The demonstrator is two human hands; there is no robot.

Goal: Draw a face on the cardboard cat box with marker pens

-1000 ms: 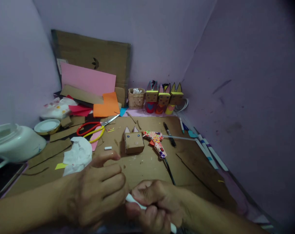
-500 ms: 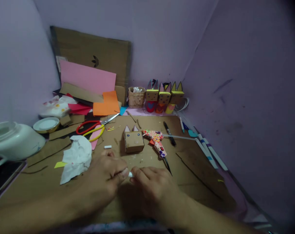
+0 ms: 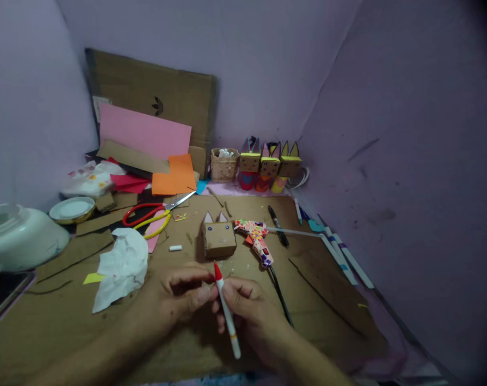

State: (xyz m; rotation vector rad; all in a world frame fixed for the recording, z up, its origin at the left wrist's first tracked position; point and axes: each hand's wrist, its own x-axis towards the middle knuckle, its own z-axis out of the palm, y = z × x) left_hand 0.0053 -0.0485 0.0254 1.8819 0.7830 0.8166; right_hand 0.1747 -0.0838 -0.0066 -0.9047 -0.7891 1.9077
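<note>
A white marker (image 3: 229,320) with a red tip end leans at a slant above the cardboard, its red end pointing up and away. My right hand (image 3: 255,305) grips it between thumb and fingers near the red end. On the other side, my left hand (image 3: 185,292) has its thumb and curved fingers apart, with the fingertips close beside the red end; I cannot tell whether they touch it. Just beyond the hands sits a small cardboard box (image 3: 219,241) with pointed ears and two eyes. A short white cylinder (image 3: 175,248) lies left of the box.
A patterned glue gun (image 3: 256,238) lies right of the box, near a black marker (image 3: 278,226). Scissors (image 3: 159,214), crumpled tissue (image 3: 125,262) and a white pot (image 3: 22,236) are on the left. Cat-faced cardboard figures (image 3: 270,166) and a small basket (image 3: 224,165) stand behind.
My hands, earlier closed together around a white piece, have drawn apart a little. The marker now shows at a slant in my right hand, and the left hand's fingers have loosened.
</note>
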